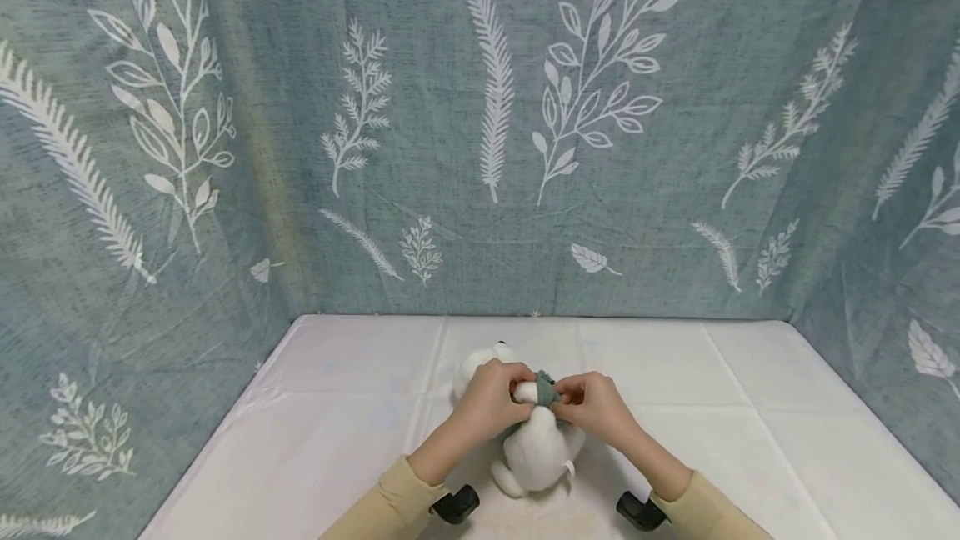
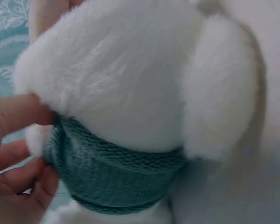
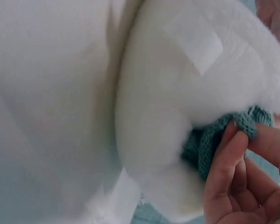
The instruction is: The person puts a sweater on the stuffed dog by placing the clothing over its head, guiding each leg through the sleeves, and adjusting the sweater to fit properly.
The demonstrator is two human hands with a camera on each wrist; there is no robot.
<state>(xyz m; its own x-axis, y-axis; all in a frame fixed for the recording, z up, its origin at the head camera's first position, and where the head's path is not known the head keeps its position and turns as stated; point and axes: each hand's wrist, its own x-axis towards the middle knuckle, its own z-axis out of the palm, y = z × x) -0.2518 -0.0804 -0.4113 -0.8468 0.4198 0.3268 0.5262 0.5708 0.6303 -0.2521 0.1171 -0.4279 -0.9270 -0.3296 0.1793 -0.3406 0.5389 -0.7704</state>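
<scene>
A white plush toy (image 1: 536,452) lies on the table between both hands, its head with a dark nose pointing away from me. Round its body sits a green knitted sweater (image 2: 116,172). My left hand (image 1: 487,398) pinches the sweater at its edge beside a small white limb. From the other side, my right hand (image 1: 596,407) holds a bunched bit of the knit (image 3: 245,125) between thumb and finger. White tags (image 3: 196,42) hang from the toy's fur in the right wrist view. The toy's underside is hidden.
A creased white cloth (image 1: 337,423) covers the table. Blue-green curtains (image 1: 450,148) with white leaf prints stand at the back and both sides. Black wrist devices (image 1: 456,505) sit below the sleeve cuffs.
</scene>
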